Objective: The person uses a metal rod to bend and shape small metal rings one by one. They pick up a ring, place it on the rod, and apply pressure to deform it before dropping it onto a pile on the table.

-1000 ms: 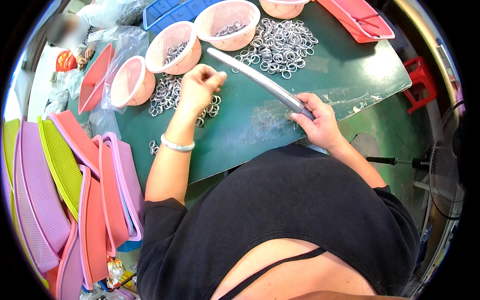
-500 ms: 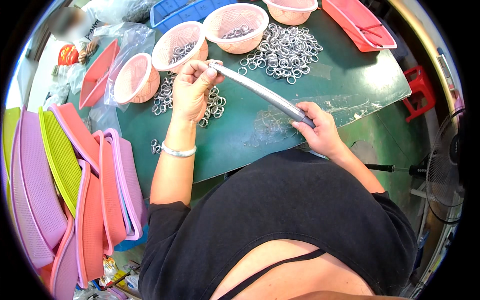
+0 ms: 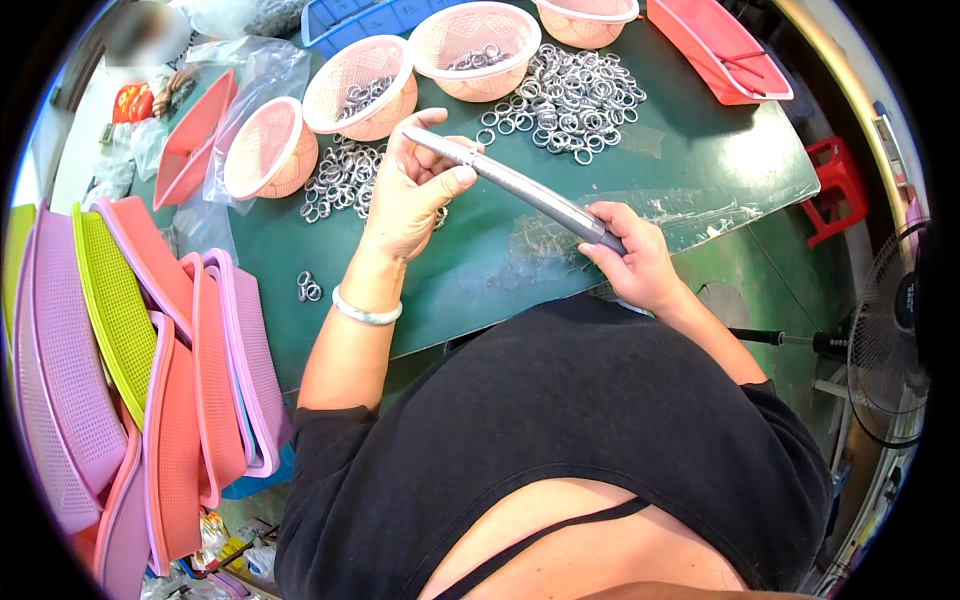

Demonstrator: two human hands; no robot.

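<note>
My right hand [image 3: 640, 258] is closed round the dark handle end of a long, tapered grey ring mandrel [image 3: 535, 194], which slants up to the left. Close to its thin end sits a small metal ring [image 3: 469, 158], slipped around the rod. The thumb and fingers of my left hand [image 3: 405, 195] pinch at this ring, and the rod's tip pokes out past them. Behind the left hand lies a pile of silvery rings [image 3: 345, 178], partly covered by it. A bigger heap of rings [image 3: 575, 100] spreads farther right on the green table [image 3: 450, 290].
Pink baskets [image 3: 475, 25], some holding rings, line the far side beside a blue crate [image 3: 375, 22]. A red tray [image 3: 720, 50] lies far right. Stacked coloured baskets [image 3: 180, 400] crowd my left. A fan [image 3: 890, 340] and red stool [image 3: 835, 190] stand right.
The ring has moved from the mandrel's tip a short way down the rod. My left hand has shifted right and slightly down with it. The right hand keeps its grip almost in place.
</note>
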